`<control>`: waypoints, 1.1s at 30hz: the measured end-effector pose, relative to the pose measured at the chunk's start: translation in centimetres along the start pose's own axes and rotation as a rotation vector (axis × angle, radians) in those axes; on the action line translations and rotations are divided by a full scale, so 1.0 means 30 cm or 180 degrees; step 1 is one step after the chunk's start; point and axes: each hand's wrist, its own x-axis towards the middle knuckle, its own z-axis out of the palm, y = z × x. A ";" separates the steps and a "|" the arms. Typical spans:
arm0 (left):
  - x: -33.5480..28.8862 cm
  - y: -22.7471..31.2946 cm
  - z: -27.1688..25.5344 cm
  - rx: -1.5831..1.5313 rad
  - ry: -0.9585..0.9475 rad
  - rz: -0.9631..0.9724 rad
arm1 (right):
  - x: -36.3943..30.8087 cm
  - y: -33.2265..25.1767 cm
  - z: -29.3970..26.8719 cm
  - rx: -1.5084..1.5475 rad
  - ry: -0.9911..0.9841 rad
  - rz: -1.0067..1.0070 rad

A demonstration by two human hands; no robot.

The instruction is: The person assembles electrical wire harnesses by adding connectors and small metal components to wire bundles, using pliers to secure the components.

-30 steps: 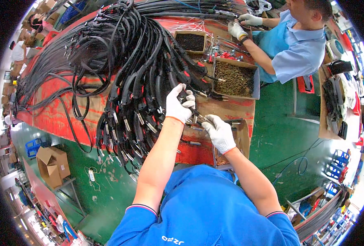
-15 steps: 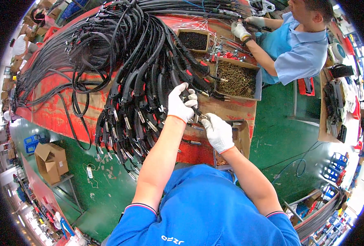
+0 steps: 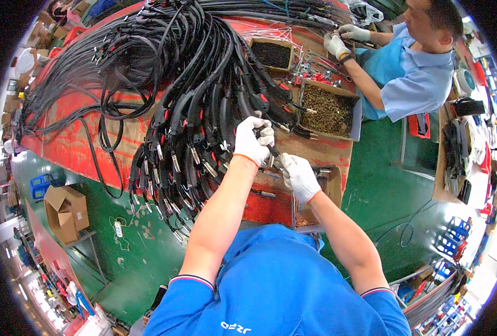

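Observation:
My left hand (image 3: 253,141), in a white knit glove, is closed around the dark front part of a black cable-fed tool, which looks like a welding torch (image 3: 273,153). My gloved right hand (image 3: 300,177) pinches the short tip end of the same piece, just to the right and nearer to me. The fingers hide most of it. Left of my hands hangs a thick bundle of similar black torches (image 3: 195,126) with red triggers and silvery metal ends, over the table's near edge. Their black cables (image 3: 75,84) run off to the far left.
On the red, worn table (image 3: 131,159) stand a carton of brass-coloured small parts (image 3: 328,112) and a box of black small parts (image 3: 271,55). An open box (image 3: 331,190) sits by my right hand. A gloved co-worker (image 3: 408,73) works at the far right. A carton (image 3: 66,213) stands lower left.
The whole view has shifted slightly. Both my hands stay together on the torch, with small changes in the right hand's fingers. The co-worker's hands have moved slightly.

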 end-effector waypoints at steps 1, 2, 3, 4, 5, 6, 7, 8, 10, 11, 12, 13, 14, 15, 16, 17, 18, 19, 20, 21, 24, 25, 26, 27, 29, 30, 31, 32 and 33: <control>0.000 0.005 -0.011 0.0032 -0.0032 -0.0002 | -0.011 -0.049 -0.001 0.1041 -0.0217 0.0612; 0.001 0.010 -0.021 0.0014 -0.0027 0.0018 | -0.016 -0.078 0.003 0.2077 -0.0432 0.1234; 0.005 0.010 -0.023 0.0054 -0.0015 -0.0008 | -0.015 -0.082 0.006 0.2071 -0.0435 0.1233; 0.010 0.010 -0.025 0.0094 -0.0001 -0.0033 | -0.016 -0.084 0.010 0.2333 -0.0512 0.1269; 0.013 0.012 -0.028 0.0088 -0.0001 -0.0027 | -0.016 -0.087 0.012 0.2596 -0.0591 0.1305; 0.015 0.012 -0.027 0.0105 0.0008 -0.0059 | -0.011 -0.081 0.012 0.2595 -0.0595 0.1300; 0.017 0.012 -0.028 0.0122 0.0018 -0.0091 | -0.002 -0.074 0.014 0.2957 -0.0664 0.1513; 0.017 0.014 -0.029 0.0124 0.0016 -0.0083 | 0.002 -0.067 0.016 0.3317 -0.0733 0.1727; 0.010 0.022 -0.025 0.0161 0.0033 -0.0122 | 0.002 -0.084 0.029 0.3455 -0.0721 0.1880; 0.006 0.020 -0.024 0.0155 0.0038 -0.0110 | 0.002 -0.091 0.034 0.3598 -0.0696 0.2029; -0.014 0.014 -0.003 0.0282 0.0082 0.0007 | 0.005 -0.089 0.035 0.3599 -0.0701 0.2031; -0.027 0.012 0.011 0.0410 0.0126 0.0122 | 0.008 -0.085 0.034 0.3687 -0.0755 0.2110; -0.017 0.020 -0.001 0.0411 0.0129 0.0123 | 0.011 -0.082 0.034 0.3775 -0.0807 0.2190; -0.012 0.036 -0.014 0.0315 0.0157 -0.0126 | 0.013 -0.082 0.040 0.3768 -0.0824 0.2194; -0.008 0.046 -0.027 0.0218 0.0185 -0.0377 | 0.015 -0.082 0.047 0.3797 -0.0834 0.2216; -0.005 0.049 -0.041 0.0212 0.0189 -0.0364 | 0.017 -0.081 0.054 0.3826 -0.0843 0.2239; -0.010 0.047 -0.035 0.0265 0.0195 -0.0260 | 0.019 -0.080 0.055 0.3826 -0.0840 0.2243; -0.015 0.045 -0.030 0.0317 0.0202 -0.0157 | 0.021 -0.080 0.056 0.3885 -0.0832 0.2303; -0.019 0.045 -0.024 0.0315 0.0205 -0.0162 | 0.023 -0.079 0.057 0.3945 -0.0822 0.2364; -0.024 0.045 -0.020 0.0326 0.0182 -0.0111 | 0.025 -0.089 0.057 0.3946 -0.0816 0.2372; -0.020 0.040 0.005 0.0417 0.0148 0.0033 | 0.044 -0.105 0.055 0.3921 -0.0656 0.2601; -0.022 0.041 0.010 0.0419 0.0195 0.0036 | 0.052 -0.100 0.056 0.3977 -0.0779 0.2613; -0.028 0.047 0.014 0.0423 0.0238 0.0035 | 0.057 -0.097 0.057 0.4033 -0.0900 0.2620; -0.032 0.066 0.015 0.0408 0.0239 -0.0013 | 0.068 -0.110 0.066 0.3927 -0.0897 0.2588; -0.007 0.066 -0.002 0.0343 0.0293 0.0102 | 0.070 -0.122 0.056 0.3742 -0.0833 0.2572; -0.008 0.047 0.000 0.0357 0.0397 0.0137 | 0.058 -0.115 0.056 0.3565 -0.0759 0.2595; 0.011 0.035 0.002 0.0341 0.0423 0.0081 | 0.070 -0.061 0.017 0.3802 -0.1198 0.2462; 0.029 0.022 0.006 0.0326 0.0448 0.0026 | 0.077 -0.006 0.020 0.3795 -0.1190 0.2435; 0.024 0.006 0.025 0.0416 0.0553 0.0085 | 0.064 0.016 0.032 0.1443 -0.0415 0.0661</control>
